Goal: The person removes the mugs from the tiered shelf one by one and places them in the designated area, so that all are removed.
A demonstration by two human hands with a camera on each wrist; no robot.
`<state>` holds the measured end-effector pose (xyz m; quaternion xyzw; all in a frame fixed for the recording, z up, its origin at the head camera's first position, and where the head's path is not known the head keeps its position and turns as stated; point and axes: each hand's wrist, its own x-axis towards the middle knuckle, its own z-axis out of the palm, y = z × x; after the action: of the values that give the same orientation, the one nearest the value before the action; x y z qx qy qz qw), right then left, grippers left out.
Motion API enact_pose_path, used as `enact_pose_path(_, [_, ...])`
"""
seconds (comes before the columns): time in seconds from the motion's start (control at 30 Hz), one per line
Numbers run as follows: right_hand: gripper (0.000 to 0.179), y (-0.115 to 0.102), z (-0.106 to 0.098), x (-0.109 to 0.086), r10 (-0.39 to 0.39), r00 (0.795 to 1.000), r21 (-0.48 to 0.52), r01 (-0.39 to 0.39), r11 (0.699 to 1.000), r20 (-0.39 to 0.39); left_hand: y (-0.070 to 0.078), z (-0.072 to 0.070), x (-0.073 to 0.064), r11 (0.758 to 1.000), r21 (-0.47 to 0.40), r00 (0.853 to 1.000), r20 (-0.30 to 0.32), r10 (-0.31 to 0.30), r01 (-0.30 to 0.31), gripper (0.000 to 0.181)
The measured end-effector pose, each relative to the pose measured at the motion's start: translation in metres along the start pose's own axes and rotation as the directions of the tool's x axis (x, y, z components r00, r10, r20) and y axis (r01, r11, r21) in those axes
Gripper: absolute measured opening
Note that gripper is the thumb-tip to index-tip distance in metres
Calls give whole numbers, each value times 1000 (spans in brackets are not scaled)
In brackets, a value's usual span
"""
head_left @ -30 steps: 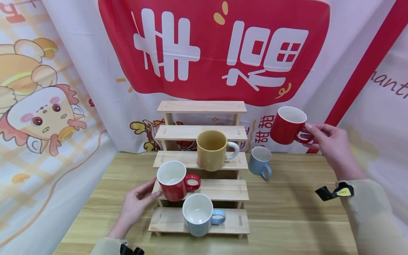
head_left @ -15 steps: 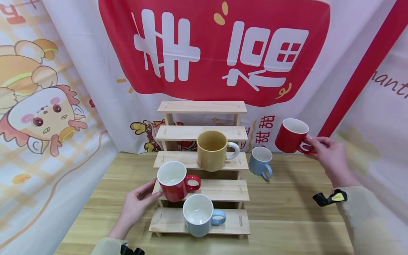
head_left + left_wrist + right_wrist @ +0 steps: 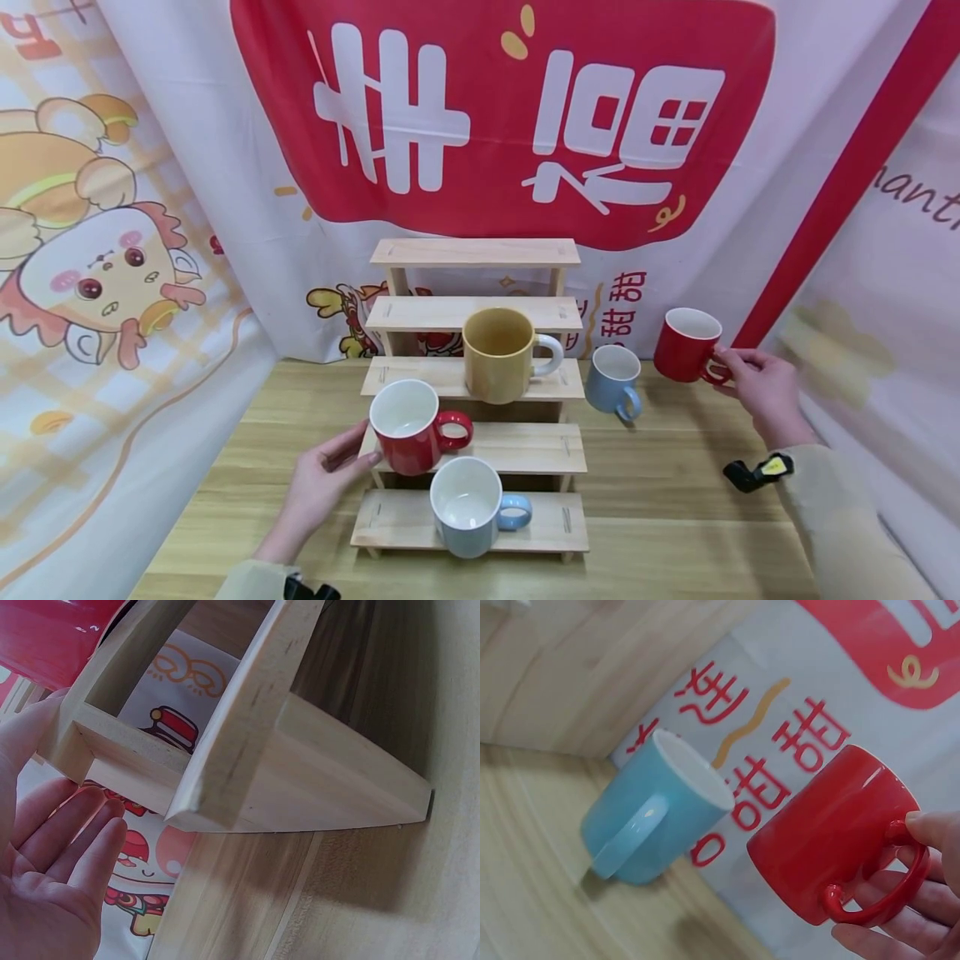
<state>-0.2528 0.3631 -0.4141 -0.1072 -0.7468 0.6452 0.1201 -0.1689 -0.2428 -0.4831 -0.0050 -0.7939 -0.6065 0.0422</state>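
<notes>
At the right in the head view, my right hand (image 3: pixel 765 387) pinches the handle of a red mug (image 3: pixel 678 354) with a white inside. The mug is upright, beside a light blue mug (image 3: pixel 609 385) on the table; the right wrist view shows a gap between the two mugs. My left hand (image 3: pixel 318 483) is at the left end of a stepped wooden rack (image 3: pixel 525 446), its thumb close to another red mug (image 3: pixel 408 437) on the second step. In the left wrist view its fingers (image 3: pixel 82 847) are loosely bent beside the rack's end; whether the thumb touches that mug is hidden.
A white-and-blue mug (image 3: pixel 465 508) stands on the lowest step. A yellow mug (image 3: pixel 498 362) with a white handle stands on the middle step. Printed cloth (image 3: pixel 510 125) hangs behind the wooden table (image 3: pixel 675 517) and along both sides.
My right hand has lowered the red mug toward the table on the right of the blue mug. My left hand and the mugs on the rack look the same.
</notes>
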Motion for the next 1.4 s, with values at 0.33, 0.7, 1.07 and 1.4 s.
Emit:
enact_pose_path(0.33, [54,36,7,6,24,1000,37,-23,999,-9,1,-1,-1,1000,10,1000,2,-12,12,68])
enact_pose_path(0.7, [52,55,24,7,113,988,-42,-118,992,-107,-2,0,1,1000,7,1000,5,-11,11,68])
enact_pose_path(1.07, [42,67,32,8,157,978,39,-153,988,-138,-1,0,0,1000,0,1000,2,0,0,67])
enact_pose_path(1.4, [50,71,40,3,123,983,-23,-127,992,-133,-2,0,0,1000,-8,1000,-1,10,-10,66])
